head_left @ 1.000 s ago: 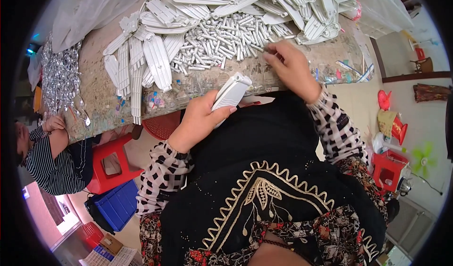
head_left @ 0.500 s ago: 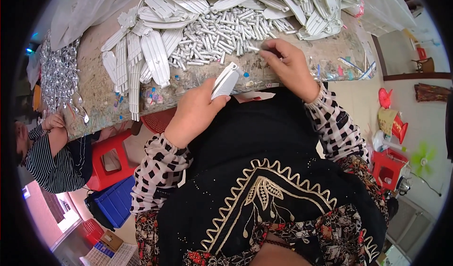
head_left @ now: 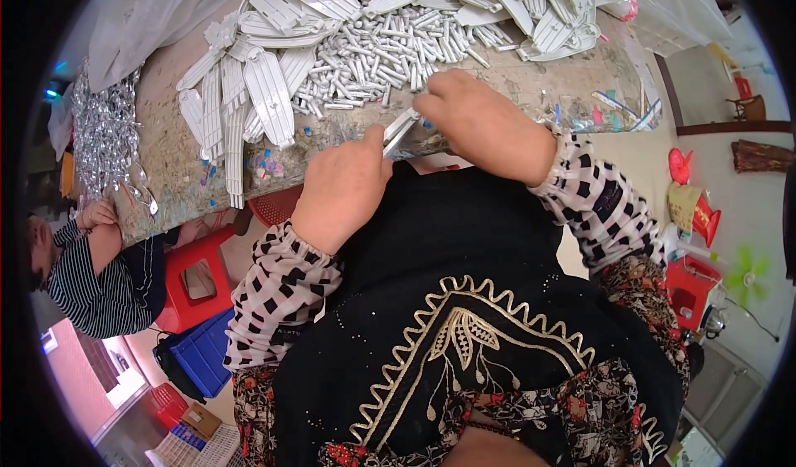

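White strip [head_left: 401, 130] mostly behind left hand [head_left: 342, 187]

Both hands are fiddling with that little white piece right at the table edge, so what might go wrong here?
The white plastic piece is held by the left hand and right hand over the table edge; it could slip into the lap. The right hand might also knock the nearby small white tubes off the heap.

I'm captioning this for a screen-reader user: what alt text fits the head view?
Seen from above, a person's left hand and right hand together hold a flat white plastic piece at the edge of a speckled table. Heaps of small white tubes and flat white plastic pieces lie beyond.
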